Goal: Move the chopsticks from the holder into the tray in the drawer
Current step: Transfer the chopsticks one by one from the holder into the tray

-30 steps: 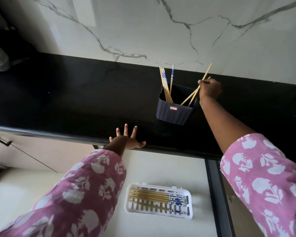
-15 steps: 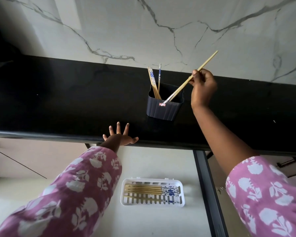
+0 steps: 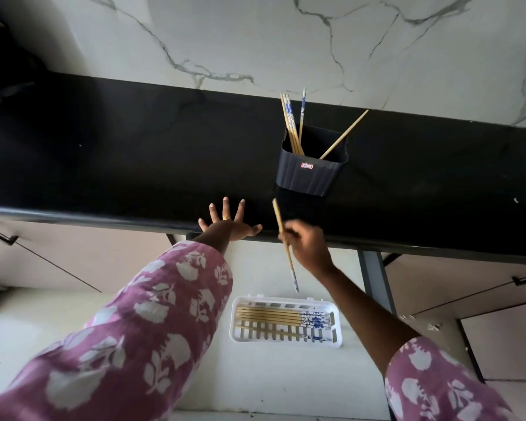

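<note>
Out of the dark ribbed plastic holder (image 3: 311, 174) we've lifted one blue-patterned bamboo chopstick (image 3: 285, 245), right hand (image 3: 308, 247) fingers pinching it above the white slotted plastic tray (image 3: 286, 342); left hand (image 3: 225, 227) fingers spread on the black stone counter (image 3: 119, 153).

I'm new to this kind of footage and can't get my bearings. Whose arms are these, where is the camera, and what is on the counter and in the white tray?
There is no machine here. The single view comes from a camera worn on a person's head, looking forward and down at their own arms in pink floral sleeves. The left hand rests spread on the edge of the black counter. The right hand grips one chopstick, patterned end pointing down toward the white tray in the open drawer below. That tray already holds several chopsticks lying side by side. On the counter stands a dark holder with a few chopsticks still in it, against a marble wall.
</note>
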`<move>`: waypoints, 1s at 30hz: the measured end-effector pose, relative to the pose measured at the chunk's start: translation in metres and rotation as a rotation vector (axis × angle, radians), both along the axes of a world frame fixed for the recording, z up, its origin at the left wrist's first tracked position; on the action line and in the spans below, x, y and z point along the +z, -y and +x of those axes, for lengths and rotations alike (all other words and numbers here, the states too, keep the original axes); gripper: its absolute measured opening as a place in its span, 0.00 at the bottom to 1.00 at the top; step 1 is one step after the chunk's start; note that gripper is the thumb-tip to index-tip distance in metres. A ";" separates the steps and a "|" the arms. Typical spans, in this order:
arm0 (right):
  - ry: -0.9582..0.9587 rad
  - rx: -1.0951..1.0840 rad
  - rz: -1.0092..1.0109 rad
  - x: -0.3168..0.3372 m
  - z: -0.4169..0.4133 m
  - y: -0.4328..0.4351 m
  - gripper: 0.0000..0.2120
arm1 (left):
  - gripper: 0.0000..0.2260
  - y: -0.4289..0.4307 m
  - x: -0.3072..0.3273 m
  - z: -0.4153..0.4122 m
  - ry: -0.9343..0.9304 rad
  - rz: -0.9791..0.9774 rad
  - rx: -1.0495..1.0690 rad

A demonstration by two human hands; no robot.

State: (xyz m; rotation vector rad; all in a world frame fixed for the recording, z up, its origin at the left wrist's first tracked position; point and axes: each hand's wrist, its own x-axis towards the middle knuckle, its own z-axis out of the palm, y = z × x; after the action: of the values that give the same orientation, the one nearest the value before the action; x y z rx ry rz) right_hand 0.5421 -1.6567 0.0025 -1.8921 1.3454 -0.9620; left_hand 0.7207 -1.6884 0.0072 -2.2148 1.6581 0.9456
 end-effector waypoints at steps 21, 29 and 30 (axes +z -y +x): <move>-0.887 0.543 0.276 -0.149 0.005 -0.098 0.16 | 0.35 0.006 -0.010 0.005 -0.020 -0.011 -0.024; -0.755 0.379 0.527 -0.139 0.014 -0.093 0.17 | 0.33 0.010 -0.021 0.012 -0.078 -0.050 -0.007; -0.756 0.375 0.523 -0.140 0.012 -0.093 0.17 | 0.33 0.010 -0.022 0.013 -0.105 -0.048 0.010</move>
State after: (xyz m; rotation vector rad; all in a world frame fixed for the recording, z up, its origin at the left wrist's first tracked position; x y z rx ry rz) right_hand 0.5538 -1.5641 -0.1372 -2.0264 1.3642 0.3209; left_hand 0.7333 -1.6988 -0.0145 -2.2418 1.7337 1.0527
